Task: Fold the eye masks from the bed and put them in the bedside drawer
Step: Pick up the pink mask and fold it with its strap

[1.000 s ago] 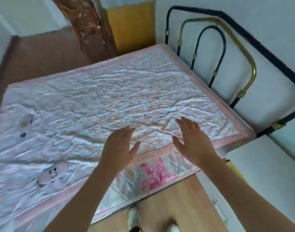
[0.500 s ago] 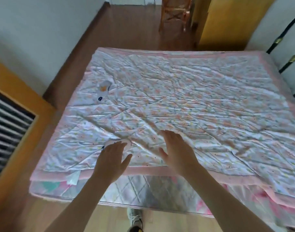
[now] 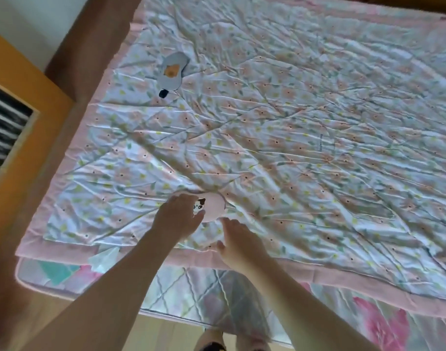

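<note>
A small pink fabric eye mask with a little cat face on it (image 3: 213, 207) is seen lying flat on the flowery, crinkled quilt with a pink border (image 3: 293, 138), close to the near edge of the bed. The left part of this mask is covered by the left hand (image 3: 177, 217), which is laid on top of it with the fingers spread a little and pressed down. Nothing is pinched by this hand yet, as far as can be told. The right hand (image 3: 238, 243) is held open just beside the mask's near edge, and the mask is not gripped by it.

A second eye mask, pale blue fabric with an orange patch (image 3: 173, 72), is left far up the quilt, well apart from both hands. A dark bit is seen at its near end; it may be a strap.

The pink mask is judged to be very light, soft and floppy. It should bend with hardly any push and should not break. It could slide on the smooth quilt, so one end should be held down while the other end is lifted by its rim and laid over. The bedside drawer is not seen here.
</note>
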